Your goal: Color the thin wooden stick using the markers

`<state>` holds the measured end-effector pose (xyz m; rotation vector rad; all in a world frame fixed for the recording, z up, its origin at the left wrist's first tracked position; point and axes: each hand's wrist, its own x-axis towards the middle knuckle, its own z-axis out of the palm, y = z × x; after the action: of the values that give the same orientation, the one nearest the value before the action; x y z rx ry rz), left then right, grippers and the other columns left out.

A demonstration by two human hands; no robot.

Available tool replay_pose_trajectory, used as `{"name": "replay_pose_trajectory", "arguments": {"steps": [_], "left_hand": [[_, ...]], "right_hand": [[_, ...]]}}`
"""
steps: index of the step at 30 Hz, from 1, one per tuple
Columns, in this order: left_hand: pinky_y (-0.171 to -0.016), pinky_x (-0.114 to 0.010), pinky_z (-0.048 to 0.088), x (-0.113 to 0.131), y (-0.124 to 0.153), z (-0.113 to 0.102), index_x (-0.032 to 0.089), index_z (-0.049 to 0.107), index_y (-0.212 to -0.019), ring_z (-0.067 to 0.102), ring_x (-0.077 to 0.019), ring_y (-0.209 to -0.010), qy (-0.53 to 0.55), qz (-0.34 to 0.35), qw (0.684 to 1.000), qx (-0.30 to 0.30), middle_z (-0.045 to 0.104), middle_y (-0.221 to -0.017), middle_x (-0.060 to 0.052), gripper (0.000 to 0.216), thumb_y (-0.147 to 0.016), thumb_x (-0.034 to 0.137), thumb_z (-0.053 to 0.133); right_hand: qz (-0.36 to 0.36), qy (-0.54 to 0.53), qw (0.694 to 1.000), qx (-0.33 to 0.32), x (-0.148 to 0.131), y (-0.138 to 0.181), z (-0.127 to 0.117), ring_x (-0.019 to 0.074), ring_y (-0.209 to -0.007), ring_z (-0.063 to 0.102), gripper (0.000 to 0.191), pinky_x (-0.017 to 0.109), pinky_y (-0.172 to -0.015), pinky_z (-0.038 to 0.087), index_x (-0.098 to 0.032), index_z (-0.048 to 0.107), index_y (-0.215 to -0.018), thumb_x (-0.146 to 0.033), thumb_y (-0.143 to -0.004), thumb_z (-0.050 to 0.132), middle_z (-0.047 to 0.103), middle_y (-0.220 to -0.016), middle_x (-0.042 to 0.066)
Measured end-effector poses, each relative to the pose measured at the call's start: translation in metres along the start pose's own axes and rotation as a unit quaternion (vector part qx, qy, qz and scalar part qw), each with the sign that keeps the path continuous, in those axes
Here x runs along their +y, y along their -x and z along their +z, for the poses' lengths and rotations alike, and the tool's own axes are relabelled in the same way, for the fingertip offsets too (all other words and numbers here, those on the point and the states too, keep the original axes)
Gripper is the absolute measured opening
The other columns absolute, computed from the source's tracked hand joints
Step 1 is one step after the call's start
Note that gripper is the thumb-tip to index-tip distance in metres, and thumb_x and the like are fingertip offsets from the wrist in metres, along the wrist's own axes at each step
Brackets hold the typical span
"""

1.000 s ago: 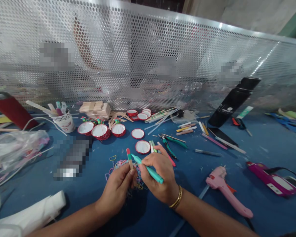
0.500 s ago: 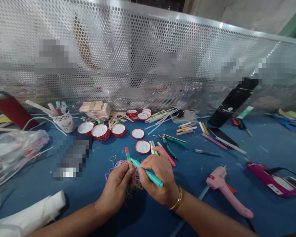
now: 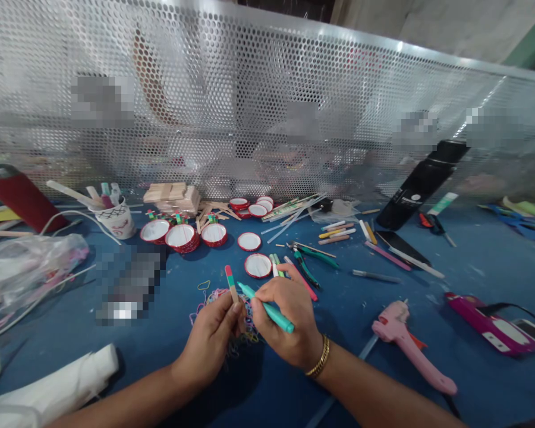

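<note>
Wooden stick [image 3: 230, 279]: held near upright, leaned slightly left, above the loops; end coloured red, green banded below it, then bare wood down to the fingers.
Left hand [image 3: 209, 339]: closed on the stick; lower end pinched between thumb and fingers.
Right hand [image 3: 294, 303]: curled in a writing grip; marker grasped by thumb and fingertips.
Marker [image 3: 274, 314]: teal, slanted, tip pointed up and left, held just beside the stick near the lower edge of the green; contact cannot be told.
Bracelet [image 3: 320, 356]: gold, worn on the right wrist.
Loops [image 3: 214, 295]: thin, many-coloured, heaped beneath and behind the hands, partly hidden by them.
Dishes [image 3: 258, 266]: white, red-rimmed; two laid singly beyond the hands, others grouped further back, some stacked.
Pliers [image 3: 310, 276]: green-handled, laid beyond the right hand.
Pens [image 3: 336, 232]: scattered in several colours past the pliers.
Glue gun [image 3: 412, 345]: pink, laid on its side, right of the right hand.
Cup [image 3: 116, 221]: patterned, filled with pens and a flat stick, stood at the left.
Bundle [image 3: 172, 196]: plain sticks, piled near the mesh.
Bottles [image 3: 414, 193]: one black, seen at right; one red, seen at far left.
Mesh [image 3: 232, 89]: perforated metal, stood along the back of the table [image 3: 160, 342].
Table: blue-topped.
</note>
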<state>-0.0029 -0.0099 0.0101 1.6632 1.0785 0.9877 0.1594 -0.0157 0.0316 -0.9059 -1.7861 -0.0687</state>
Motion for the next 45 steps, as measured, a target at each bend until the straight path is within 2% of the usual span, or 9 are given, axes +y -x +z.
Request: {"name": "replay_pose_trajectory", "arguments": {"steps": [8, 14, 27, 30, 35, 37, 40, 43, 45], "left_hand": [[-0.056, -0.022, 0.038, 0.008, 0.000, 0.001, 0.018, 0.050, -0.068, 0.044, -0.0117, -0.059, 0.003, 0.012, 1.000, 0.000, 0.048, -0.063, 0.002, 0.035, -0.093, 0.042, 0.045], [-0.055, -0.021, 0.036, 0.007, 0.000, 0.000, 0.018, 0.050, -0.065, 0.042, -0.0111, -0.056, -0.020, 0.012, 1.000, 0.001, 0.048, -0.060, 0.002, 0.039, -0.094, 0.043, 0.044], [-0.055, -0.022, 0.035, 0.003, 0.002, -0.001, 0.018, 0.052, -0.069, 0.043, -0.0111, -0.056, -0.030, 0.016, 0.999, -0.009, 0.049, -0.061, 0.002, 0.038, -0.096, 0.043, 0.042], [-0.057, -0.022, 0.036, 0.002, 0.003, -0.002, 0.018, 0.053, -0.069, 0.046, -0.0111, -0.058, -0.047, 0.023, 0.999, -0.013, 0.053, -0.063, 0.001, 0.039, -0.097, 0.041, 0.041], [-0.055, -0.022, 0.036, 0.002, 0.003, -0.001, 0.018, 0.055, -0.072, 0.047, -0.0109, -0.057, -0.054, 0.041, 0.998, -0.006, 0.054, -0.063, 0.001, 0.036, -0.097, 0.039, 0.041], [-0.055, -0.022, 0.036, 0.003, 0.003, -0.001, 0.018, 0.056, -0.074, 0.048, -0.0110, -0.057, -0.054, 0.048, 0.997, -0.009, 0.055, -0.064, 0.001, 0.035, -0.097, 0.039, 0.041], [-0.056, -0.022, 0.038, 0.004, 0.003, -0.001, 0.018, 0.055, -0.074, 0.049, -0.0112, -0.059, -0.045, 0.056, 0.997, -0.015, 0.054, -0.065, 0.001, 0.036, -0.097, 0.040, 0.040], [-0.055, -0.022, 0.037, 0.003, 0.003, 0.000, 0.018, 0.056, -0.075, 0.048, -0.0112, -0.059, -0.040, 0.058, 0.997, -0.021, 0.054, -0.065, 0.001, 0.034, -0.097, 0.040, 0.041], [-0.056, -0.023, 0.038, 0.003, 0.003, 0.001, 0.018, 0.056, -0.076, 0.049, -0.0115, -0.060, -0.042, 0.066, 0.997, -0.029, 0.054, -0.065, 0.002, 0.034, -0.096, 0.040, 0.041]], "right_hand": [[-0.005, -0.010, 0.999, -0.033, -0.003, -0.001, -0.001, 0.0115, -0.068, 0.061, 0.008, 0.046, -0.103, 0.037, -0.022, 0.052, -0.082, -0.017, -0.086, 0.057, 0.066, -0.072, -0.004], [-0.002, -0.008, 1.000, -0.014, -0.002, -0.002, -0.002, 0.0123, -0.069, 0.061, 0.008, 0.038, -0.089, 0.046, -0.022, 0.053, -0.084, -0.016, -0.086, 0.057, 0.066, -0.072, -0.003], [-0.011, 0.010, 1.000, -0.020, 0.002, -0.005, -0.004, 0.0122, -0.069, 0.062, 0.006, 0.043, -0.100, 0.039, -0.022, 0.056, -0.086, -0.017, -0.087, 0.058, 0.066, -0.073, -0.004], [0.010, 0.038, 0.999, 0.018, 0.010, -0.012, -0.015, 0.0139, -0.079, 0.064, 0.016, 0.043, -0.101, 0.038, -0.025, 0.060, -0.101, -0.015, -0.088, 0.058, 0.070, -0.085, -0.002], [0.038, 0.064, 0.992, 0.105, 0.025, -0.027, -0.040, 0.0183, -0.087, 0.064, 0.018, 0.047, -0.100, 0.040, -0.026, 0.064, -0.104, -0.020, -0.090, 0.055, 0.070, -0.092, 0.002], [0.069, 0.048, 0.991, 0.100, 0.032, -0.030, -0.048, 0.0200, -0.091, 0.064, 0.028, 0.047, -0.096, 0.044, -0.024, 0.061, -0.117, -0.023, -0.093, 0.045, 0.068, -0.096, 0.004], [0.135, 0.032, 0.984, 0.108, 0.047, -0.033, -0.053, 0.0182, -0.097, 0.064, 0.033, 0.041, -0.090, 0.049, -0.024, 0.058, -0.121, -0.021, -0.098, 0.034, 0.067, -0.105, 0.006], [0.179, 0.027, 0.980, 0.077, 0.060, -0.037, -0.055, 0.0156, -0.089, 0.065, 0.028, 0.033, -0.081, 0.052, -0.022, 0.055, -0.120, -0.026, -0.096, 0.043, 0.067, -0.103, 0.006], [0.223, 0.034, 0.974, 0.034, 0.063, -0.039, -0.056, 0.0134, -0.075, 0.064, 0.034, 0.029, -0.073, 0.052, -0.020, 0.051, -0.124, -0.027, -0.090, 0.053, 0.068, -0.094, 0.004]]}}
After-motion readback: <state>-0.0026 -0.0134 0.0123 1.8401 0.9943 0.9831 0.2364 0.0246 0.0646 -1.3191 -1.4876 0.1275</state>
